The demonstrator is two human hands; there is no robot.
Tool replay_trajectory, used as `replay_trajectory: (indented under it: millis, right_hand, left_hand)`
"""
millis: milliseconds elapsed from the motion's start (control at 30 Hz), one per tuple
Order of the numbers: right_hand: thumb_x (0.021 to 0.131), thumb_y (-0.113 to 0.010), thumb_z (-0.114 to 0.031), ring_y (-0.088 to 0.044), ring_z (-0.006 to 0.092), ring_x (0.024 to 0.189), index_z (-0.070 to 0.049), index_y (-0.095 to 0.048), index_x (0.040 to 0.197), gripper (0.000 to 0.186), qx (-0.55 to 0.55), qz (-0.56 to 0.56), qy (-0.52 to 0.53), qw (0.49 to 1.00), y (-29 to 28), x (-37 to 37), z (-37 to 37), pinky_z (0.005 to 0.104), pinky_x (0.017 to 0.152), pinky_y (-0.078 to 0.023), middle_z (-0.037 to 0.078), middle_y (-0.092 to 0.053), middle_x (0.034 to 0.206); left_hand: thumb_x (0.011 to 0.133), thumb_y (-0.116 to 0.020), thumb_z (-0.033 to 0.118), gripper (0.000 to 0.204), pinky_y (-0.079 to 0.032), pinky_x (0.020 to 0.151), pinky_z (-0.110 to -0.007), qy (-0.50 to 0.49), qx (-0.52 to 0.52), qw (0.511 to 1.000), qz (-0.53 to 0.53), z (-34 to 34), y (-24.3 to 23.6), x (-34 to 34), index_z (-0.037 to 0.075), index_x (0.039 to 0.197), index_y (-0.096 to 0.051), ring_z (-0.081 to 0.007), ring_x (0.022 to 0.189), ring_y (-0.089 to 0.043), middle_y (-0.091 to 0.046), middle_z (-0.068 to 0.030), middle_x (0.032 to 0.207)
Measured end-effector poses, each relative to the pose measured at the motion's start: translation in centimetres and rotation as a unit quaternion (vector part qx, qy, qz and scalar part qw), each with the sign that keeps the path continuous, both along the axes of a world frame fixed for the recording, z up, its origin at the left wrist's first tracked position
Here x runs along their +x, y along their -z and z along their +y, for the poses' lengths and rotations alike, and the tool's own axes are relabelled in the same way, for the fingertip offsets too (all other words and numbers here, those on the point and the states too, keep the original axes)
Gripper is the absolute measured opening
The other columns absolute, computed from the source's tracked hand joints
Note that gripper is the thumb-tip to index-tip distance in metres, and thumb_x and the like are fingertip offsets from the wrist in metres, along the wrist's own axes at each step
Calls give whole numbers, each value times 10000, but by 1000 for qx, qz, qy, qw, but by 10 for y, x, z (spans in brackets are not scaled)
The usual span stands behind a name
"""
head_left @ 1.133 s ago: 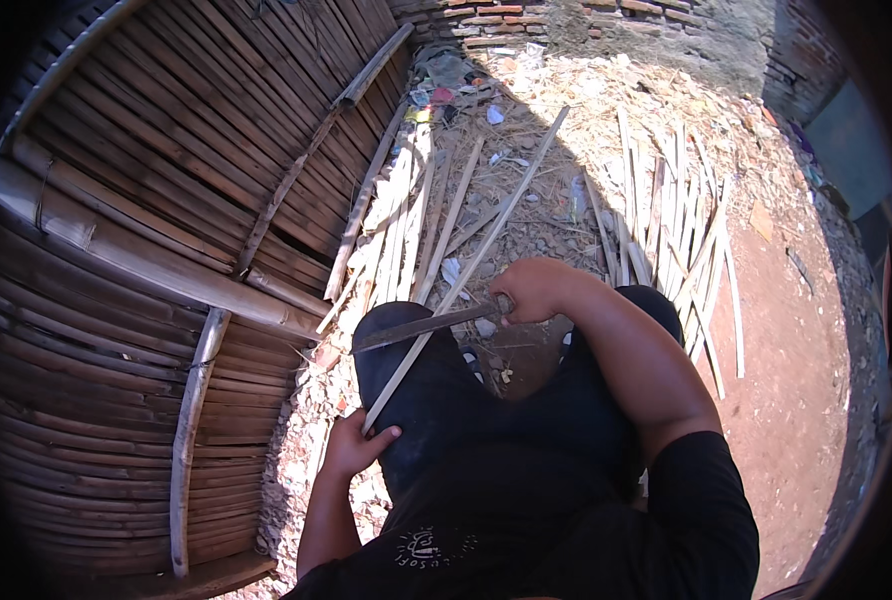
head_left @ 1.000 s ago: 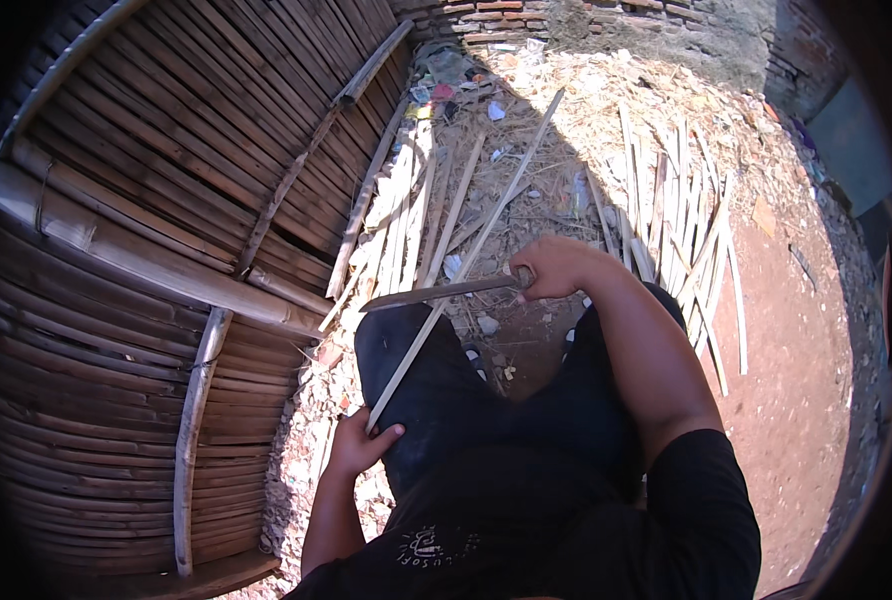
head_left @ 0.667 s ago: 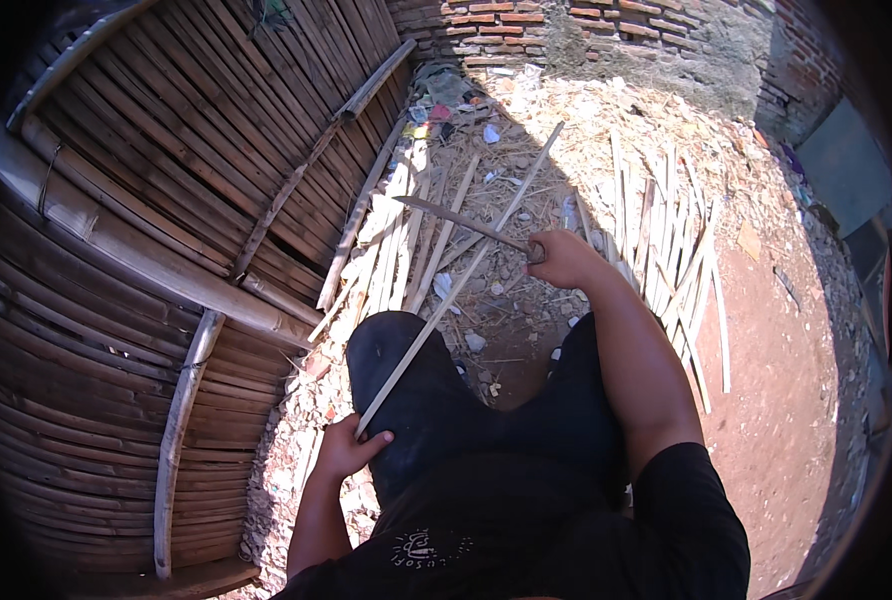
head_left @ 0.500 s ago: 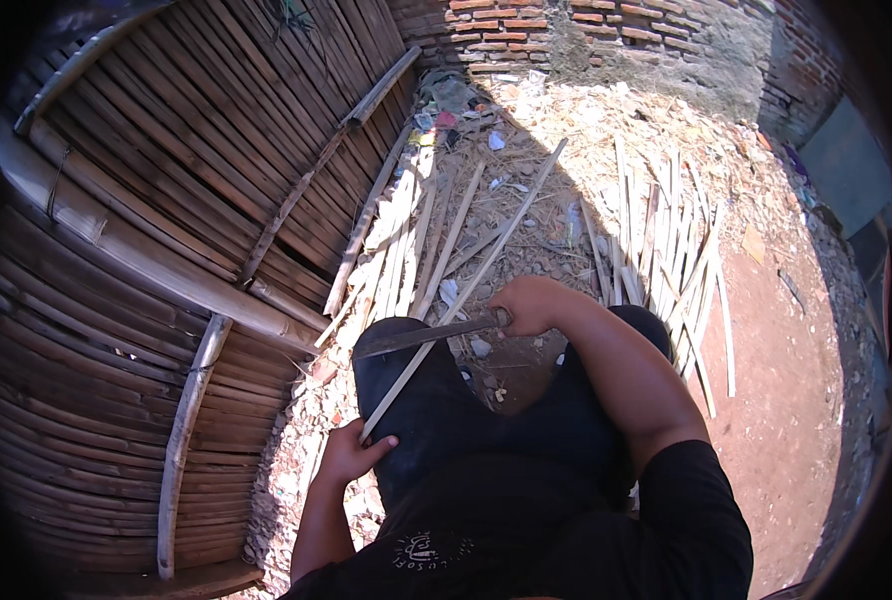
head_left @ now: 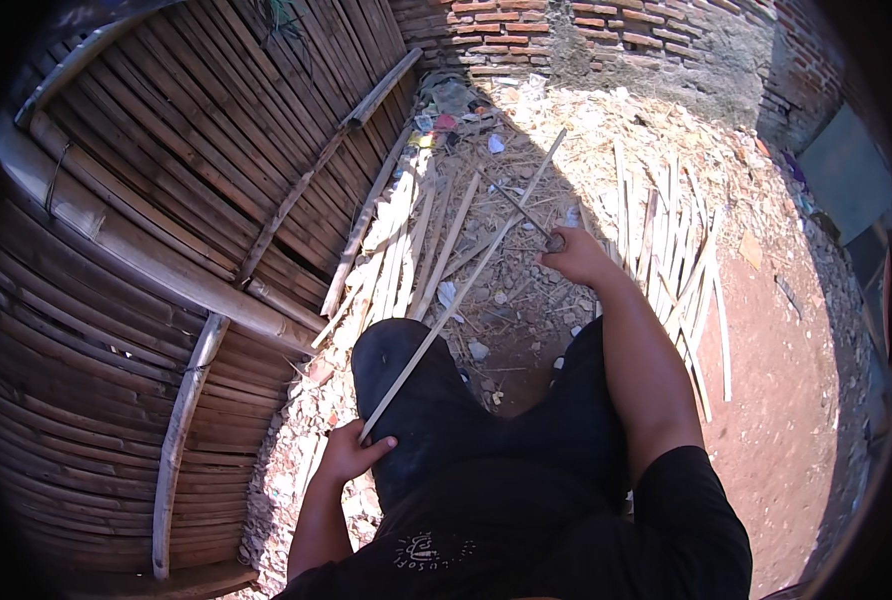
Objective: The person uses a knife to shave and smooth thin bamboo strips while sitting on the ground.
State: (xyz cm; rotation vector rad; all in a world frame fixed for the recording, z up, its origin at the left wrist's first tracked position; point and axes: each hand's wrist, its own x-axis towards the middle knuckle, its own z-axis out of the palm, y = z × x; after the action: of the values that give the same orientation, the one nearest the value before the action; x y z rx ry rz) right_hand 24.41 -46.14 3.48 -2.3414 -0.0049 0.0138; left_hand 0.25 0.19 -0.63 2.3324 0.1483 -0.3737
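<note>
A long pale bamboo strip (head_left: 463,288) slants from beside my left thigh toward the far middle. My left hand (head_left: 354,452) is closed around its near end, with the thumb pointing right. Farther out, my right hand (head_left: 576,255) grips the handle of a long-bladed knife (head_left: 524,211). Its dark blade points away and to the left, crossing the strip near the strip's far end. Whether the blade touches the strip, I cannot tell.
Several bamboo strips (head_left: 656,240) lie in a loose pile at right, and more strips (head_left: 396,262) lie along the bamboo-slat wall (head_left: 196,130) at left. Rubble and straw (head_left: 566,110) cover the ground before a brick wall (head_left: 506,28). Reddish bare soil (head_left: 771,430) stretches at right.
My right hand has moved away from my body and rightward with the knife. The blade has gone from above my left knee to the strip's far part. My left hand stays put.
</note>
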Motion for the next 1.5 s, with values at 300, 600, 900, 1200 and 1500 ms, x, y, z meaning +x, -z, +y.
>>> replay_trajectory:
  millis: [300,600,900,1200,1500]
  right_hand:
    - [779,-820,-367,-694,398,1032,-128,-734,1098,408,-209,6,-390,897,-20,-46,84,518,887,-539,184,-727,1018]
    - [830,-808,-370,-698,389,1046,-23,-701,1195,516,-75,22,49,996,-25,-3,2,479,916,-537,236,-729,1111]
    - [785,-813,-380,-685,406,1048,-77,-719,1135,472,-164,-9,-232,959,-4,-17,34,503,898,-539,208,-730,1049]
    - [786,-829,-382,-701,404,968,-95,-723,1090,432,-181,-56,-317,929,3,-25,48,509,848,-536,199,-722,951]
    - [825,-790,-353,-691,409,1050,-55,-700,1179,472,-41,-43,49,997,-8,-2,-1,489,919,-543,223,-731,1076]
  left_hand:
    - [779,-893,479,537,-475,585,-317,-9,9,1000,0,1,-3,-2,13,768,-626,-133,623,-570,-589,-32,650]
    - [778,-893,479,540,-472,593,-317,0,2,1000,3,0,-2,-1,5,787,-634,-138,630,-567,-589,-33,661]
    - [773,-889,508,566,-476,587,-328,-5,10,1000,-3,2,4,-1,4,778,-631,-147,618,-570,-586,-49,647]
    - [778,-889,497,558,-475,579,-330,-13,5,1000,-11,0,1,-5,6,769,-623,-140,610,-565,-585,-41,641]
    - [782,-889,483,541,-463,565,-318,1,1,1000,-18,-4,-3,-2,4,780,-639,-136,603,-554,-575,-33,636]
